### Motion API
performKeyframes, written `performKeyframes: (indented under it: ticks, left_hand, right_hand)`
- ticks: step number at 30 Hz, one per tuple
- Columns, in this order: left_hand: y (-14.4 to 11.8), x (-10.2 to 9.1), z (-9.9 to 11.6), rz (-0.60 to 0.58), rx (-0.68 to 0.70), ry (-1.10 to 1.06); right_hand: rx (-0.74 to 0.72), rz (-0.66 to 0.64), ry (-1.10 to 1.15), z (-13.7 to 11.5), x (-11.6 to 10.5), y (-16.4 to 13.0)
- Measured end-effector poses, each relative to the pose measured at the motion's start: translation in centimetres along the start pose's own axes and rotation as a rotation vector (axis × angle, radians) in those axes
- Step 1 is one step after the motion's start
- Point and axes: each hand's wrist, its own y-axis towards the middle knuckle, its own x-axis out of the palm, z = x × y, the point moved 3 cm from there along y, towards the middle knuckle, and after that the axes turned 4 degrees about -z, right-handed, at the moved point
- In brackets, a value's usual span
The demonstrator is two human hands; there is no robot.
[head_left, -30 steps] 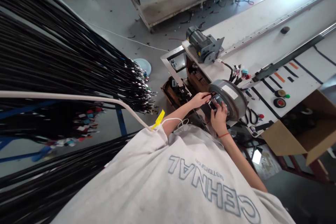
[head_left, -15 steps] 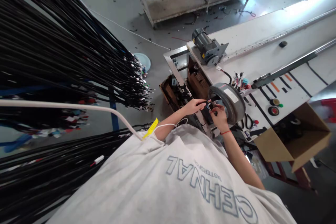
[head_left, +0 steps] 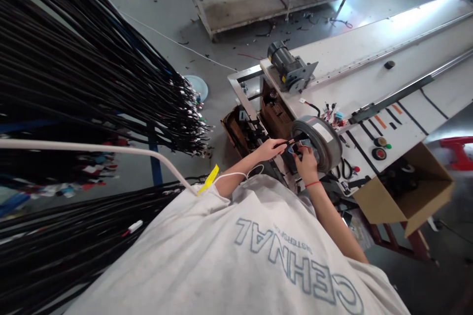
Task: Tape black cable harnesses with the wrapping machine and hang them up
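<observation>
black cable (head_left: 288, 143) sits pinched in the left hand (head_left: 272, 149), beside the grey roll (head_left: 331, 145); the right hand (head_left: 307, 164) curls close, its grip unclear. the step looks like fine cable work, calling for steady fingers. the roll crowds the right; floor (head_left: 217, 89) opens leftward.

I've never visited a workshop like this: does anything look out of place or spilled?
Yes, the floor: dark scraps lie scattered beside the metal shelf, looking dropped rather than put away. Nothing else clearly stands out.
</observation>
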Motion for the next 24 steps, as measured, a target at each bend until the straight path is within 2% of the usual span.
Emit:
performKeyframes:
  ticks: [6,13,16,19,21,24]
  left_hand:
    - [-0.1,0.1,-0.3,0.0,-0.014,0.005]
    - [-0.3,0.1,-0.5,0.029,-0.043,0.02]
    - [-0.3,0.0,-0.3,0.027,-0.06,0.023]
    - [-0.3,-0.2,0.1,0.026,-0.06,0.039]
    - [-0.4,-0.3,0.3,0.025,-0.062,0.053]
    - [-0.4,-0.4,0.3,0.011,-0.076,0.046]
  right_hand:
    - [0.05,0.029,-0.038,-0.2,0.1,0.3]
    - [-0.021,0.054,-0.013,-0.1,0.2,0.2]
    - [-0.092,0.121,-0.029,-0.8,-0.1,-0.3]
    - [-0.035,0.185,-0.052,-1.2,-0.2,-0.1]
    - [-0.003,0.17,-0.024,-1.1,-0.2,0.3]
    - [-0.089,0.081,0.1,-0.7,-0.2,0.6]
